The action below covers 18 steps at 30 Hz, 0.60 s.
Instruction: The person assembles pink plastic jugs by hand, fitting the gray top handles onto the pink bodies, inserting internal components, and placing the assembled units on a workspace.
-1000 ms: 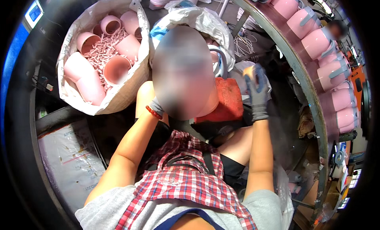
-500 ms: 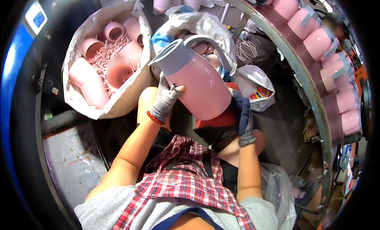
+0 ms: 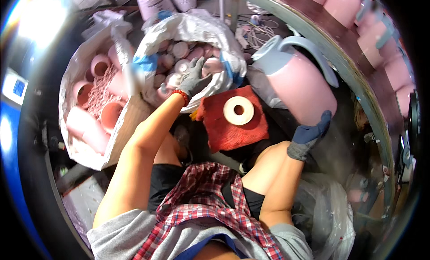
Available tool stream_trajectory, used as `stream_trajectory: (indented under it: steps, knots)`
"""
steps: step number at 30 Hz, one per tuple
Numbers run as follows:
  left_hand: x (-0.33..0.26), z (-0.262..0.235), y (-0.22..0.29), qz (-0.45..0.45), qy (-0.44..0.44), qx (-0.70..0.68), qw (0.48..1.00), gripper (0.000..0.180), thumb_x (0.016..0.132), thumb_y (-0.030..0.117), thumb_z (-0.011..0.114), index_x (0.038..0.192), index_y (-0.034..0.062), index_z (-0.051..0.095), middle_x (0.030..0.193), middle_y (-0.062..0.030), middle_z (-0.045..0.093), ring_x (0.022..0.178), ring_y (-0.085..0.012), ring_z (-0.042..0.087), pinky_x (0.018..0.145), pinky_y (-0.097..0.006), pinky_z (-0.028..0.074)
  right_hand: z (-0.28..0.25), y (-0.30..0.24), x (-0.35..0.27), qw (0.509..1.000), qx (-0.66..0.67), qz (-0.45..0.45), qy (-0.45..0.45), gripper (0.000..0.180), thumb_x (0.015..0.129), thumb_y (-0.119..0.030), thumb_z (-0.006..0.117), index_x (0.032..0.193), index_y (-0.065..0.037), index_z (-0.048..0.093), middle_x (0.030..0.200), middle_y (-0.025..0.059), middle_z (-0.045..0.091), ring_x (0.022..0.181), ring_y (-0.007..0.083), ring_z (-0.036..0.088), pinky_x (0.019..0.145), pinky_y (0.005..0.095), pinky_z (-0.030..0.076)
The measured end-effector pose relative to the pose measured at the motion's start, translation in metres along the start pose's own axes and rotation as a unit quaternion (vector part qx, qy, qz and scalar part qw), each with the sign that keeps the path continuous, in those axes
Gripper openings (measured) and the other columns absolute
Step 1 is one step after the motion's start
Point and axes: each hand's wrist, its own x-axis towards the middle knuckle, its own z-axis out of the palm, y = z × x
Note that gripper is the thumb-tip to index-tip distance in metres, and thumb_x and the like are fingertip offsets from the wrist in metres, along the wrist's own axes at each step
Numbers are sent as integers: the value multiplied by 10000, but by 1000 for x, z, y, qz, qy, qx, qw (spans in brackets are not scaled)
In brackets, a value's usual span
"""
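My right hand (image 3: 312, 134), in a dark blue and grey glove, grips a pink thermos jug (image 3: 302, 83) by its bottom end. The jug lies tilted in the air, its grey spout and handle pointing up and away from me. My left hand (image 3: 195, 79), in a grey glove with a red bead bracelet at the wrist, is open with its fingers apart over a white sack (image 3: 186, 25) of round pink lids (image 3: 180, 49). Between my knees is a red cloth-covered block (image 3: 214, 134) with a cream ring-shaped roll (image 3: 245, 118) on top.
To the left stands another white sack (image 3: 71, 148) holding pink cylindrical shells (image 3: 85, 125) and pink shreds. A metal-edged bench (image 3: 333, 40) with a row of pink jugs (image 3: 342, 7) curves along the right. Cables (image 3: 264, 34) lie at the back. Clear plastic (image 3: 327, 202) is by my right hip.
My left hand has let go of the jug and moved to the sack of lids. My right hand has carried the jug to the right, uncovering the red block and cream roll.
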Motion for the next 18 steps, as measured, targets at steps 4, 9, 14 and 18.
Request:
stream_trajectory:
  steps: [4,9,14,18]
  knots:
    - [39,45,10,-3,-23,293,956,712,777,371,609,1406,188,330,1456,-157,319,1302,-366,349,1017,-599,283,3,-47,17,911,282,296,49,366,914,-185,489,1168,77,521,1146,186,560,1023,289,551,893,393,441]
    - [79,73,-6,11,-143,321,936,508,845,306,516,1331,189,430,1288,-109,489,1152,-300,501,966,-534,333,-2,-47,10,928,259,264,-32,401,891,-245,524,1149,61,537,1105,153,566,968,235,550,836,349,452]
    - [80,32,-41,2,-66,-102,993,394,828,186,599,1203,112,506,1008,-76,559,896,-218,560,737,-328,452,0,-49,4,940,222,251,-68,390,883,-242,536,1137,54,551,1086,133,571,966,230,547,828,340,448]
    - [36,-47,-4,-115,-27,-502,857,375,875,117,541,1240,99,458,989,-5,537,890,-115,532,668,-244,450,0,-51,6,931,268,235,-78,384,887,-240,542,1137,50,556,1067,127,584,946,217,554,806,339,455]
